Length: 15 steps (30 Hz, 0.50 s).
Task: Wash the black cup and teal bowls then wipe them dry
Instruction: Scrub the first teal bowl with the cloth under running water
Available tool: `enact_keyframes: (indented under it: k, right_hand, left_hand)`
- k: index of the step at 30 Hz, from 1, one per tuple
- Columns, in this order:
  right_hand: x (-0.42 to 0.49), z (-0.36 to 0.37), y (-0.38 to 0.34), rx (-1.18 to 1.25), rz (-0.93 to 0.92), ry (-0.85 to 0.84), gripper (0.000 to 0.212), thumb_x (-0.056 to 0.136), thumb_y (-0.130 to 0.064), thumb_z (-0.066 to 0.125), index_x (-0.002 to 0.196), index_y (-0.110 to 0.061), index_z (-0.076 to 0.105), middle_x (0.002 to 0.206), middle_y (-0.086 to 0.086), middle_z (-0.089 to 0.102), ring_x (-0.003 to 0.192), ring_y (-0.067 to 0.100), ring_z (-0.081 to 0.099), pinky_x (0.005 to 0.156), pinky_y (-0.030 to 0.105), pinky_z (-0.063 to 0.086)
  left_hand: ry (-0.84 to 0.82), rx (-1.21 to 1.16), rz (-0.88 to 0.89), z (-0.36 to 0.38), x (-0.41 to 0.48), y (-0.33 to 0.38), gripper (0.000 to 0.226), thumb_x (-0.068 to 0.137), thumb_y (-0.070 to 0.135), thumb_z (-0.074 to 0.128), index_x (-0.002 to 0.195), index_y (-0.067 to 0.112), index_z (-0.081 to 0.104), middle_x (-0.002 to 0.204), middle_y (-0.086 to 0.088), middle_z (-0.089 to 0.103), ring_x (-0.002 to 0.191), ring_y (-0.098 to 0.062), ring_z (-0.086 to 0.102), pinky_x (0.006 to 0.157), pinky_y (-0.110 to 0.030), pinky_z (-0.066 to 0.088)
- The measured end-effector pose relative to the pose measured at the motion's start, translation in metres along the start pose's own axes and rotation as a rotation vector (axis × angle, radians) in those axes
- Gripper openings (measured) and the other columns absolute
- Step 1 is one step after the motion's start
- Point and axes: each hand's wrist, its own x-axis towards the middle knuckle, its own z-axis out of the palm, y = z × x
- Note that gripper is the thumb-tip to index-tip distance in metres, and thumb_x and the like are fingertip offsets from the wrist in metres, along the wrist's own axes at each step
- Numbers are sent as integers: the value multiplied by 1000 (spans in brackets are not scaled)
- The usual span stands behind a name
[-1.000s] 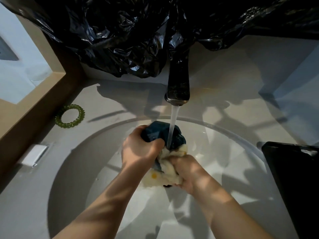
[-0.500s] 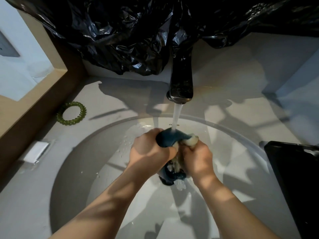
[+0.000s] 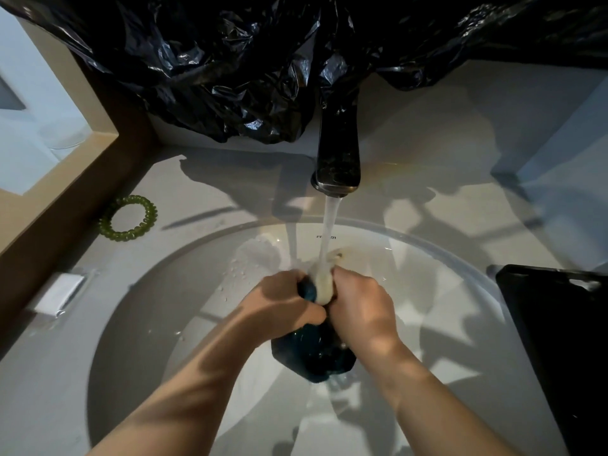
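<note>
Since the earlier frame the teal bowl (image 3: 312, 357) has swung downward, so most of it now hangs below the two hands instead of showing above them. The pale sponge (image 3: 324, 286) has come up into the falling water (image 3: 330, 225).

Head view: the left hand (image 3: 283, 304) has its fingers curled tight round the bowl's upper edge. The right hand (image 3: 358, 307) is closed on the sponge and presses it against the same edge, and the two hands touch. The bowl is held over the middle of the white sink (image 3: 141, 324), clear of its floor, straight under the dark tap (image 3: 337, 153), whose stream lands on the sponge between the hands. Water also runs off the bottom of the bowl.

On the grey worktop (image 3: 444, 192), left of the sink, lie a green coiled hair tie (image 3: 130, 218) and, nearer, a small white packet (image 3: 59, 292). A crumpled black plastic bag (image 3: 230, 60) hangs behind the tap. A flat black thing (image 3: 559, 340) sits at the right edge; what it is cannot be told.
</note>
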Motion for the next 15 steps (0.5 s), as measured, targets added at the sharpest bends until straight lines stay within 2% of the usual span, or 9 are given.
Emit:
enact_keyframes:
  k: [3,5,6,7,9,12,13,15]
  right_hand:
    - [0,-3,0,-4,-28,144,14,86,-12,45,89,-19,58,85,-1,61,72,19,49,63,25,36]
    - [5,2,10,207,111,201,14,86,-13,50,90,-21,61,85,-2,63,76,20,52,66,26,38]
    - [10,9,17,392,226,198,13,87,-15,53,92,-20,64,84,-2,62,77,20,54,70,25,40]
    - [15,15,20,601,358,163,12,89,-16,54,93,-17,65,83,0,62,80,22,57,74,26,42]
    - [17,29,20,984,568,12,16,91,-9,50,94,-6,65,80,8,63,81,31,62,79,38,50]
    - [11,36,12,1409,674,-337,19,92,4,45,97,-8,59,76,14,66,74,32,69,65,45,58]
    - [8,35,9,1487,661,-389,20,93,6,44,96,-9,55,78,15,68,79,34,70,62,46,59]
    - [7,37,6,1422,659,-343,18,93,7,41,93,-7,53,75,16,66,83,38,70,57,39,59]
  left_hand:
    - [164,-85,25,10,2,1,17,71,17,64,82,29,58,85,4,66,84,-15,63,78,-30,53]
    - [273,-128,41,12,1,4,19,72,17,63,83,31,56,82,7,65,83,-16,62,77,-30,52]
    - [327,-141,43,12,1,6,22,72,17,63,87,32,56,82,8,65,83,-17,62,77,-30,52]
    - [386,-147,42,12,1,8,26,72,17,64,92,33,58,82,8,65,83,-17,62,78,-31,53]
    - [507,-168,34,11,2,10,33,69,17,64,98,33,60,84,8,66,85,-19,62,80,-32,53]
    - [612,-275,7,10,2,6,35,67,22,62,101,30,58,86,6,66,87,-21,62,77,-30,53]
    - [619,-294,3,9,3,3,37,67,24,62,104,28,56,88,5,65,85,-22,63,73,-30,53]
    - [579,-266,21,6,4,0,39,70,21,63,107,25,53,88,3,64,79,-20,62,64,-28,53]
